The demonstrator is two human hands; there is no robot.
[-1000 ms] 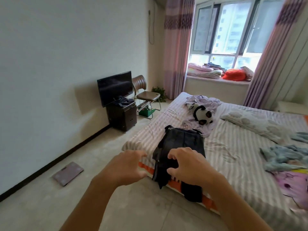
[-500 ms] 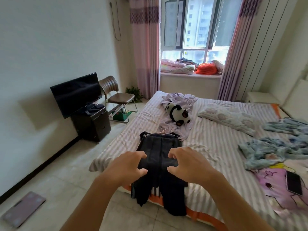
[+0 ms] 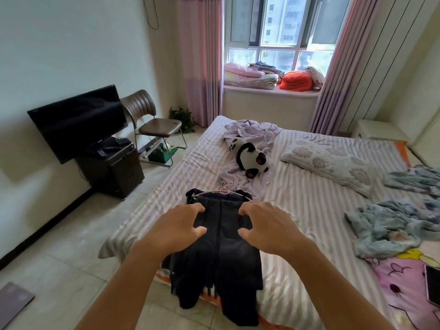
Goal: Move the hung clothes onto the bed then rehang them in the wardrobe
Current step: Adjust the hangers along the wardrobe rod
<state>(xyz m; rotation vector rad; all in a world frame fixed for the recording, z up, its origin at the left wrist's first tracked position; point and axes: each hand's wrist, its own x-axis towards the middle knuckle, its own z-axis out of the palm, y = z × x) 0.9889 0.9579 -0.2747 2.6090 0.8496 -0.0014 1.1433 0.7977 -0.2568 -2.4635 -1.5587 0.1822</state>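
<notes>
At centre frame, lower half: dark garment (image 3: 221, 253) laid flat on striped bed (image 3: 309, 210), hem spilling over the near mattress edge toward tiled floor (image 3: 71, 246). Hung on a pale hanger (image 3: 222, 192), hook pointing toward the top of the frame, beside crumpled lilac cloth (image 3: 250, 129). Left hand (image 3: 177, 226) over the garment's left side, fingers curled claw-like, thumb apart — contact with the fabric cannot be told, nothing seen pinched. Right hand (image 3: 267, 226) mirrored over the right side, fingers likewise bent, no fabric seen enclosed. Both forearms entering from the bottom edge. Just above the hanger: panda plush (image 3: 250, 157) lying on the lilac cloth. Right of centre: floral pillow (image 3: 333, 163); further right, rumpled blue-grey clothing (image 3: 390, 225). Lower right corner: pink cartoon-print fabric (image 3: 400, 282) with a dark phone (image 3: 432, 285) on it. Left of frame: black television (image 3: 78, 120) above a dark cabinet (image 3: 114, 170), brown chair (image 3: 154, 125) beside it. Upper centre: window (image 3: 285, 27) flanked by pink curtains (image 3: 200, 55), folded bedding and an orange bundle (image 3: 296, 81) on the sill — wardrobe not in view.
</notes>
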